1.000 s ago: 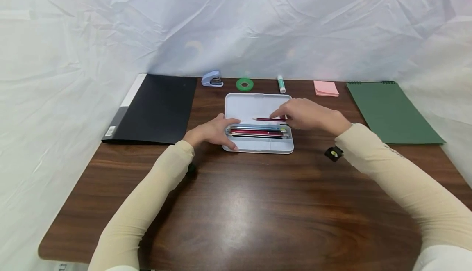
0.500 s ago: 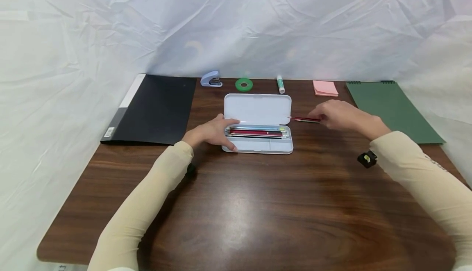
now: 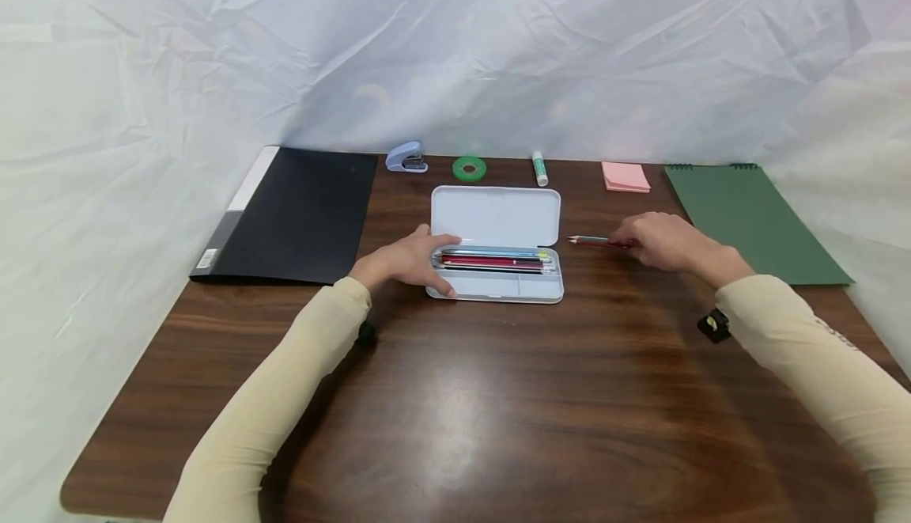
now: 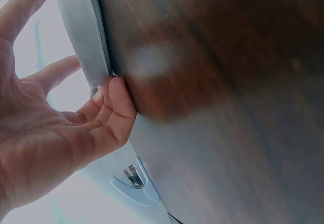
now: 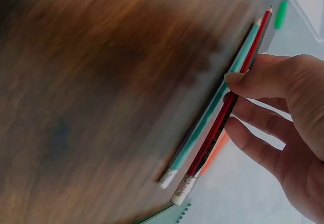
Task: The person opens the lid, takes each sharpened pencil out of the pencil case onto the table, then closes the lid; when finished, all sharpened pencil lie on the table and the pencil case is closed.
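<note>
A white pencil case (image 3: 495, 298) lies with its lid raised, several pencils (image 3: 491, 260) in its back compartment. My left hand (image 3: 407, 260) grips its left end, the thumb at the front edge and a finger near the hinge. In the left wrist view, the other fingers (image 4: 119, 100) curl against the case's outer edge (image 4: 86, 31). To the right of the case, my right hand (image 3: 658, 243) pinches a red pencil (image 5: 215, 127) with an eraser end, low over the table. A green pencil (image 5: 200, 125) lies alongside it, close to the thumb tip; whether they touch I cannot tell.
Along the back of the brown table (image 3: 455, 396) stand a blue stapler (image 3: 406, 157), green tape (image 3: 469, 168), a glue stick (image 3: 540, 168) and pink sticky notes (image 3: 625, 176). A black folder (image 3: 299, 214) lies left, a green spiral notebook (image 3: 754, 226) right.
My right hand has carried the red pencil from over the case to the right and lowered it beside the green pencil. The left hand has stayed at the case.
</note>
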Demonstrator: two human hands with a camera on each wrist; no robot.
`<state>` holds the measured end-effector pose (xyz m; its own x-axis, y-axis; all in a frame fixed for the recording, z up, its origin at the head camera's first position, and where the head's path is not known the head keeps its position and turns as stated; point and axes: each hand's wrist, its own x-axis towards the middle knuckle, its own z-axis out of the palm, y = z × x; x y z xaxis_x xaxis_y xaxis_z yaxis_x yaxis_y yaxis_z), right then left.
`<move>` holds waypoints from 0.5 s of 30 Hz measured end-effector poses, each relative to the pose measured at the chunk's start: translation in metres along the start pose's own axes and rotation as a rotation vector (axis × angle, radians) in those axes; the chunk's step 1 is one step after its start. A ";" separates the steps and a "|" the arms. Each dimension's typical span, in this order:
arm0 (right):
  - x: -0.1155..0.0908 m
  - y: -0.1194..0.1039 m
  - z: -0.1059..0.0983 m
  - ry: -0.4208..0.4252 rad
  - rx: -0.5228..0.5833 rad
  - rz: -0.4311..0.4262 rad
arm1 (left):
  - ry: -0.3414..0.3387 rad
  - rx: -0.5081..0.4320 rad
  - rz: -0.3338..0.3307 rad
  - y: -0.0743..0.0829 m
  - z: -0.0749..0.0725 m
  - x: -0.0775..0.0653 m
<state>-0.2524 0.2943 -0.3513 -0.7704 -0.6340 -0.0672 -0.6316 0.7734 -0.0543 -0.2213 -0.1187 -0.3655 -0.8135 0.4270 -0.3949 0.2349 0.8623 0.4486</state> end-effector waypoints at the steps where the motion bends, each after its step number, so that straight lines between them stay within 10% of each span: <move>1: -0.001 0.001 0.001 0.005 -0.004 -0.002 | -0.001 0.001 0.001 0.000 0.000 0.000; 15: -0.005 0.013 0.009 0.032 -0.024 0.042 | -0.011 -0.001 -0.008 0.001 -0.002 0.000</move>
<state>-0.2555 0.3074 -0.3603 -0.7983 -0.6011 -0.0374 -0.6004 0.7992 -0.0282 -0.2222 -0.1185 -0.3629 -0.8094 0.4230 -0.4075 0.2276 0.8654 0.4464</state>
